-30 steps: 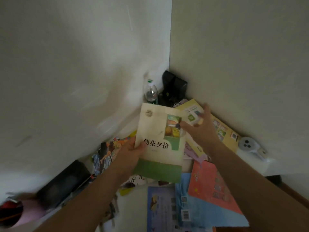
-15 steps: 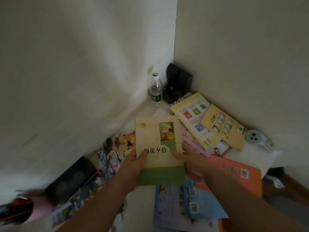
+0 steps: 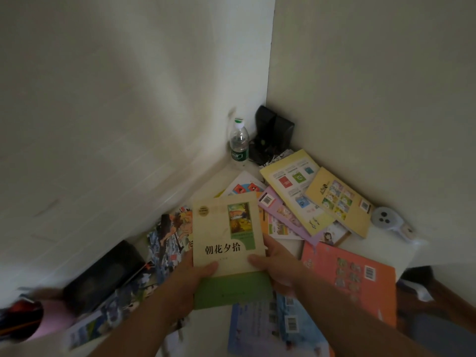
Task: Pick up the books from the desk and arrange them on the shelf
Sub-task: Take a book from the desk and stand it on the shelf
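At the far corner of the white desk (image 3: 257, 331) a clear plastic water bottle (image 3: 239, 143) with a green cap and green label stands upright beside a pair of black boxes (image 3: 273, 132); its contents are hard to judge. Low on the left a pink cup (image 3: 38, 320) holds what look like pens, though it is blurred.

Both hands hold one cream-and-green book (image 3: 229, 248) cover up, above the scattered books. The left hand (image 3: 185, 284) grips its lower left edge, thumb curled over the cover; the right hand (image 3: 278, 264) grips the lower right edge the same way.

The cover reads 朝花夕拾 in dark characters. Around it lie a comic-cover book (image 3: 175, 235), a yellow book (image 3: 296, 186), an ochre book (image 3: 340, 202), an orange book (image 3: 353, 276) and a blue book (image 3: 270, 331), the last two with barcodes.
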The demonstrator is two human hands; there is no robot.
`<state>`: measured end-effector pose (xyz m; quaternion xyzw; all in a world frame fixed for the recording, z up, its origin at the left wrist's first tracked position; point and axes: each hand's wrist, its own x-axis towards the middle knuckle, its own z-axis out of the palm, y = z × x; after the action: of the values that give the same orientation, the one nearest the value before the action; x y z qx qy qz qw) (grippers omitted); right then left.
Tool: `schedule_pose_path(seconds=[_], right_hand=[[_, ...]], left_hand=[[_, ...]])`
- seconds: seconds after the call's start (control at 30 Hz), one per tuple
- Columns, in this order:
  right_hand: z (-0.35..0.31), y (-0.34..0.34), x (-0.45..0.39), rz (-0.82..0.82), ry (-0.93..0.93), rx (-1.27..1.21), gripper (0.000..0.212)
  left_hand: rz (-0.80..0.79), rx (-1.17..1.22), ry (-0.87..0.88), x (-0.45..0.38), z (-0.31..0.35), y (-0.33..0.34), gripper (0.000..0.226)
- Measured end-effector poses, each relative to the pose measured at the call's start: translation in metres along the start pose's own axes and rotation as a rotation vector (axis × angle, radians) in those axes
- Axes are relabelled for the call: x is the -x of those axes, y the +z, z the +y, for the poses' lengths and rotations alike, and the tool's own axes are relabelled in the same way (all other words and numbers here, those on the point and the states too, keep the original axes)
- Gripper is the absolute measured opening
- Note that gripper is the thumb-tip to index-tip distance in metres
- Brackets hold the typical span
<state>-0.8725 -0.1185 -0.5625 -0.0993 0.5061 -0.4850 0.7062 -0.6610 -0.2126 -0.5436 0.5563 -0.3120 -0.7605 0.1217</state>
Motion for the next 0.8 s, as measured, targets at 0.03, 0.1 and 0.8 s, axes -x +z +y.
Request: schedule_pose_path(seconds=[0.03, 0.1, 0.8], right_hand=[[0.001, 0.000, 0.002, -0.002, 0.001, 0.000, 0.058], [0.003, -0.001, 0.006, 0.001, 0.003, 0.000, 0.057], [0.028, 0.166, 0.070, 0.085, -0.489, 0.532, 0.063]], left_hand=[[0.006, -0.007, 0.011, 0.000, -0.003, 0.000, 0.045], [0.010, -0.010, 0.024, 0.003, -0.009, 0.000, 0.045], [0.071, 0.270, 0.234, 0.181, -0.016, -0.089, 0.050]])
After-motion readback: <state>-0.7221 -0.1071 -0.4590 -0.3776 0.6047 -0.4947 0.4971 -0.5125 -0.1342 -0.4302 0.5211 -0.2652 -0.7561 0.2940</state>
